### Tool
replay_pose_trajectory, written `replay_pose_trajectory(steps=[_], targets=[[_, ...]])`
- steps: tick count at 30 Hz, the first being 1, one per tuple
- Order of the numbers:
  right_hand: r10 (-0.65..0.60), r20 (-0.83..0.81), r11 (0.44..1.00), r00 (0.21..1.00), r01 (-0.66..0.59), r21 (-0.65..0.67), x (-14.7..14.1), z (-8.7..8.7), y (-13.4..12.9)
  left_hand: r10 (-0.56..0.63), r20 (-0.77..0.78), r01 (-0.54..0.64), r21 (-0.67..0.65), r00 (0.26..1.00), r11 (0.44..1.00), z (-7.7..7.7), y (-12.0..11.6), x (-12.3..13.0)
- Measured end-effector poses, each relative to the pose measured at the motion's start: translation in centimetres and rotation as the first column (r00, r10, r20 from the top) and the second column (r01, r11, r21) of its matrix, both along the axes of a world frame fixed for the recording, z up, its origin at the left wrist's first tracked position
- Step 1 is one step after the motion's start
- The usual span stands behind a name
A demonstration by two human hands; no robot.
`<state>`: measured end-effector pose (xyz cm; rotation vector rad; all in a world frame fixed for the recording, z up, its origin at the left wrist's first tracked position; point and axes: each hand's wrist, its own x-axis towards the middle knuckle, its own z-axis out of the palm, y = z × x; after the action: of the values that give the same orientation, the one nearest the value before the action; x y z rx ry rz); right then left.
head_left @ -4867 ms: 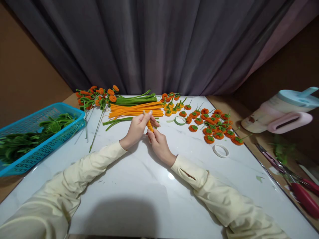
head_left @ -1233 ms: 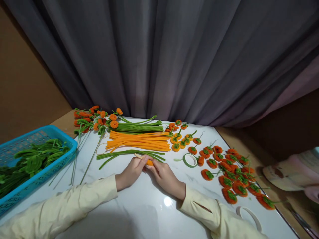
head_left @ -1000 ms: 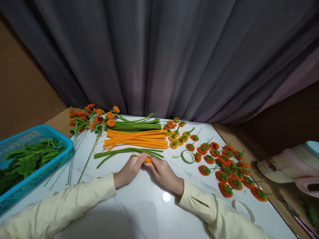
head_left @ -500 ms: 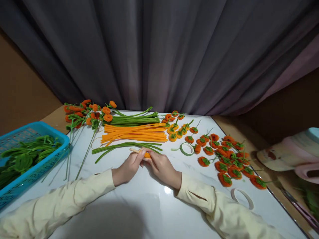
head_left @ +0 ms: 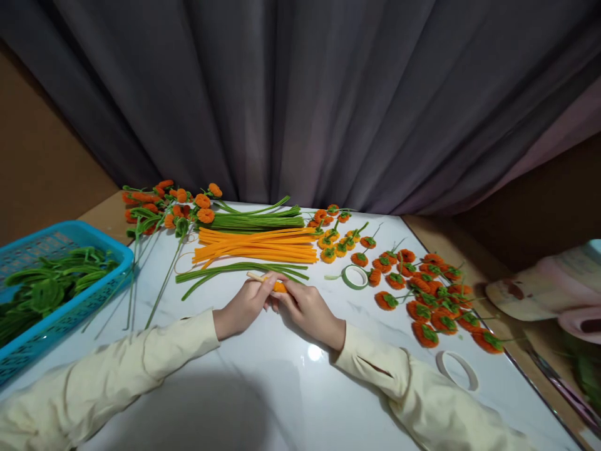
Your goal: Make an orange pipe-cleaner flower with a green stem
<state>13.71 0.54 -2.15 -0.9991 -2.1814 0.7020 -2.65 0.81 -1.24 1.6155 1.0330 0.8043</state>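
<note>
Both hands meet over the middle of the white table. My left hand (head_left: 245,307) is closed on a thin pale wooden stick (head_left: 255,276), whose end pokes out to the upper left. My right hand (head_left: 313,313) has its fingers pinched on an orange pipe cleaner (head_left: 280,287) coiled at the stick's other end. Fingers hide most of the coil. Just beyond the hands lie several loose green pipe cleaners (head_left: 225,270), then a bundle of orange pipe cleaners (head_left: 263,246) and a green bundle (head_left: 258,220).
Finished orange flowers with stems (head_left: 181,210) lie back left, beside a blue basket (head_left: 124,254) of green leaves. Orange flower heads (head_left: 425,300) spread on the right, near green tape (head_left: 355,277) and a white ring (head_left: 457,371). Scissors (head_left: 558,382) and a tumbler (head_left: 526,291) are far right.
The view has shifted slightly. My fingers have moved a little around the orange coil, and more of it shows between my hands; both hands keep their hold.
</note>
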Motion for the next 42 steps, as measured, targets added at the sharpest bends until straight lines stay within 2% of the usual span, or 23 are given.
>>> replay_pose_trajectory(steps=[7,10,13,15,19,21,26,31,36,42], targets=[[0.018,-0.134,0.997,0.991,-0.029,-0.076,-0.3,0.7,-0.3,-0.03,0.042,0.03,-0.003,0.999,1.0,-0.3,-0.1,-0.3],[0.006,-0.207,0.979,0.978,-0.047,-0.197,-0.5,0.6,-0.2,-0.042,0.044,0.043,-0.019,0.998,0.999,-0.5,0.0,-0.4],[-0.078,-0.236,0.945,0.969,-0.003,-0.327,-0.5,0.5,0.0,-0.086,0.002,0.086,0.002,0.996,0.996,-0.4,0.4,-0.8],[-0.094,-0.259,0.916,0.961,-0.019,-0.4,-0.5,0.6,0.1,-0.114,-0.038,0.115,0.035,0.993,0.993,-0.3,0.7,-1.0],[-0.016,-0.403,0.812,0.915,-0.224,-0.538,-0.3,1.4,0.1,-0.147,-0.021,0.147,0.003,0.989,0.989,0.0,0.9,-1.2],[-0.018,-0.456,0.782,0.89,-0.271,-0.561,-0.3,1.7,0.1,-0.162,0.009,0.163,-0.015,0.987,0.987,0.1,0.8,-1.2],[-0.119,-0.477,0.768,0.871,-0.223,-0.6,-0.7,1.6,0.1,-0.181,0.065,0.184,-0.049,0.981,0.982,-0.3,0.8,-1.3],[-0.153,-0.543,0.76,0.825,-0.253,-0.599,-0.9,1.3,0.0,-0.155,0.148,0.173,-0.117,0.977,0.978,-0.9,1.1,-1.4],[-0.148,-0.579,0.753,0.802,-0.288,-0.592,-1.0,1.1,-0.1,-0.067,0.097,0.079,-0.127,0.993,0.989,-0.6,1.0,-1.2],[-0.157,-0.559,0.722,0.814,-0.291,-0.627,-0.8,1.6,0.1,-0.066,0.118,0.08,-0.119,0.991,0.99,-0.4,1.0,-0.9]])
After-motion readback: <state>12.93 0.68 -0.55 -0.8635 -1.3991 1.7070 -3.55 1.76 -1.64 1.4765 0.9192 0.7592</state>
